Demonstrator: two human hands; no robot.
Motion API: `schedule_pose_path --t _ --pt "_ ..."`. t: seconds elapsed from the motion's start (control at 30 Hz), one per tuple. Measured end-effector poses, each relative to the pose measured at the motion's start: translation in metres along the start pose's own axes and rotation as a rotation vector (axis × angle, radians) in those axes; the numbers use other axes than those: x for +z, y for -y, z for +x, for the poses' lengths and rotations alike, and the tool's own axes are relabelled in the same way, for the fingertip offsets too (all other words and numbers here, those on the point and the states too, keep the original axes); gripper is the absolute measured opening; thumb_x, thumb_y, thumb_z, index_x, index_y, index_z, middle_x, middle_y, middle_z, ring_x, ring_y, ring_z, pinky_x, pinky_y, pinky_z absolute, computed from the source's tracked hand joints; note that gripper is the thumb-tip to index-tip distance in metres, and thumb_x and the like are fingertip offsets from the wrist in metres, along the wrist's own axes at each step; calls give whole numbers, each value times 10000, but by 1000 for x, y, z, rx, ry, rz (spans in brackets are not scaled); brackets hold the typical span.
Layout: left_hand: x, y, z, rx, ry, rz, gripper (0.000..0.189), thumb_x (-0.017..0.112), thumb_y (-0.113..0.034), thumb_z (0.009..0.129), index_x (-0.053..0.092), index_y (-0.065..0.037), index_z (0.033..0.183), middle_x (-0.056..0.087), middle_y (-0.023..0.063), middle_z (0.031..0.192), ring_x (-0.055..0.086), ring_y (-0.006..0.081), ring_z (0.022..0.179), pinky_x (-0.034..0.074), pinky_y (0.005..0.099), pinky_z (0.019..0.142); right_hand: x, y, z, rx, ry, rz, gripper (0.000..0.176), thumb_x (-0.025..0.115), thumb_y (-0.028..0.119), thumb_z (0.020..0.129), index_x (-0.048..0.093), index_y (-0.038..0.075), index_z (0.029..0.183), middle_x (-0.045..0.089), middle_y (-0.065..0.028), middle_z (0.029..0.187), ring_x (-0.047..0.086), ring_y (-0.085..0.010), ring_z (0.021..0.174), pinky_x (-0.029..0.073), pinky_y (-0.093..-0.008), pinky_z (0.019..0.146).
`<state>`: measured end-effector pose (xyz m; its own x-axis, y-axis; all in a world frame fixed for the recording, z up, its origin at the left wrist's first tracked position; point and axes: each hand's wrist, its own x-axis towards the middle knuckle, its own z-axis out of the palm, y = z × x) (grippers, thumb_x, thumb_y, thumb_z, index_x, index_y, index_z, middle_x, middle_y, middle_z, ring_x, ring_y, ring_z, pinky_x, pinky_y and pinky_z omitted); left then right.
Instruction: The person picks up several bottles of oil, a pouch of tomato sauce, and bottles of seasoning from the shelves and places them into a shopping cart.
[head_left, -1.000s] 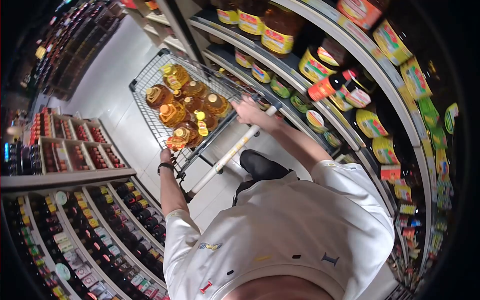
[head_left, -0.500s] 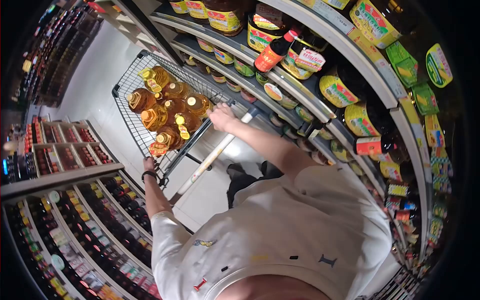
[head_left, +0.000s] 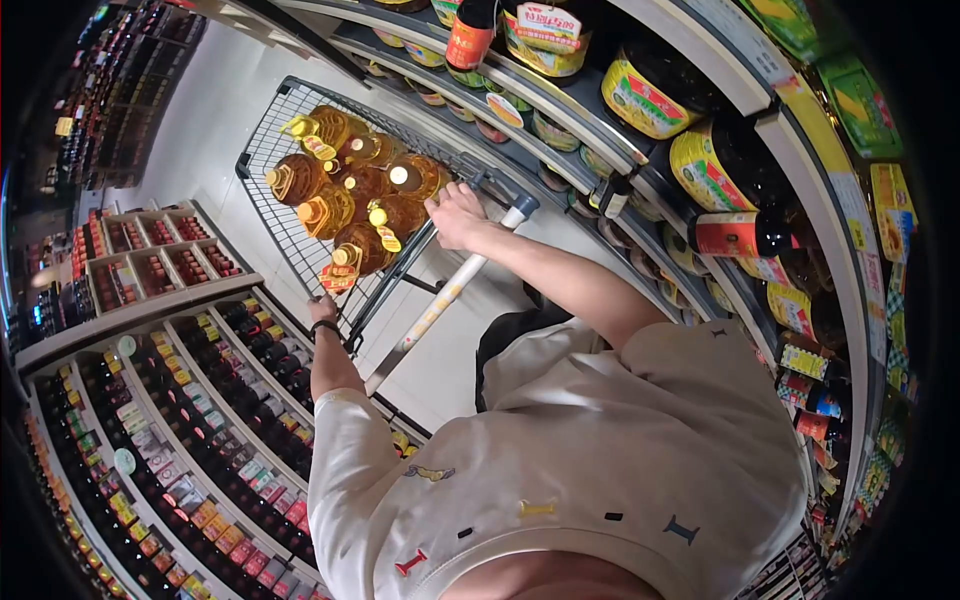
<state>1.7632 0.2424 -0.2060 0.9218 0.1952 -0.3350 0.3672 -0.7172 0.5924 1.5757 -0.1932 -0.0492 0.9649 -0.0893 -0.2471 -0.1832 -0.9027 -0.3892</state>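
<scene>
- Closing over the rim at the near left corner of the cart (head_left: pixel 262 190), the left hand (head_left: pixel 322 308) had its fingers bent, though their tips were hidden
- The right hand (head_left: pixel 460 215) lay at the near right corner of the cart, fingers curled down and close together, beside a bottle (head_left: pixel 420 180); whether they clamped the rim, one could not tell
- The handle (head_left: pixel 452 287) crossed the near end of the cart, and both hands were ahead of it
- Bottles of golden liquid stood grouped inside the cart; a red tag (head_left: pixel 338 278) hung on one towards its near left corner
- A band (head_left: pixel 326 325) circled the left wrist
- Right of the cart, the shelves (head_left: pixel 590 112) held jugs (head_left: pixel 650 95) with yellow labels
- Left of the cart stood a rack (head_left: pixel 140 340) with rows of dark bottles
- Pale floor (head_left: pixel 215 110) showed beyond the cart
</scene>
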Motion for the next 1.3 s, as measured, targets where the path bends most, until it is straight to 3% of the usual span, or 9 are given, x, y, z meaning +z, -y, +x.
schedule_pose_path --t 0.1,0.2,0.27,0.37,0.5,0.6,0.93,1.13,1.3 --pt "1 1 -46 -83 106 -182 249 573 -188 831 524 -2 989 594 98 729 540 178 561 442 318 499 -8 -8 -41 -17 60 19 673 702 380 689 562 26 1245 586 -199 1133 475 -326 1144 354 -414 963" --pt "-3 -7 -93 -365 181 -302 304 538 -236 866 483 -90 1127 623 110 843 593 233 625 476 390 542 -2 -13 -77 -15 48 59 754 700 501 676 558 36 1251 562 -231 1154 464 -352 1153 345 -430 976" --pt "-2 12 -100 -384 262 -316 407 516 -305 895 430 -110 1241 596 169 1029 603 327 815 494 491 688 7 -16 -100 -32 27 101 789 679 618 695 583 47 1232 519 -257 1199 446 -365 1182 316 -459 1022" --pt "0 34 -122 -336 295 -304 405 521 -280 884 433 -98 1235 589 154 1014 598 328 821 489 492 687 18 -18 -131 -60 25 56 777 624 683 747 623 30 1168 537 -232 1179 449 -344 1189 309 -481 1030" --pt "2 53 -154 -341 322 -289 384 522 -249 870 441 -130 1227 581 136 1018 589 313 829 480 503 705 39 -21 -171 -74 -69 -7 727 562 715 786 707 40 1014 589 -191 1136 495 -339 1159 349 -478 985" --pt "6 69 -193 -266 246 -287 343 526 -156 841 480 -4 1145 552 122 892 576 234 725 519 379 594 48 -23 -205 -66 -27 -25 742 543 726 792 680 61 1091 576 -187 1180 492 -323 1181 347 -482 997" --pt "-30 108 -325 -209 196 -245 331 636 -157 809 491 40 1033 564 132 833 561 222 663 521 354 540 61 10 -321 -89 -70 -129 806 509 752 786 626 14 1089 592 -133 1082 558 -279 1068 395 -450 931" --pt "-45 155 -394 -117 222 -271 337 645 -195 810 495 25 1016 575 118 818 559 201 634 513 324 507 51 25 -405 -89 -87 -88 747 574 720 758 686 14 976 600 -131 1070 555 -283 1049 392 -438 901" --pt "-44 164 -486 -285 186 -285 338 590 -219 842 497 -57 1124 594 130 900 620 248 667 496 354 499 73 10 -475 -100 -132 30 713 658 676 702 697 10 956 606 -140 1018 504 -287 1060 363 -423 880"
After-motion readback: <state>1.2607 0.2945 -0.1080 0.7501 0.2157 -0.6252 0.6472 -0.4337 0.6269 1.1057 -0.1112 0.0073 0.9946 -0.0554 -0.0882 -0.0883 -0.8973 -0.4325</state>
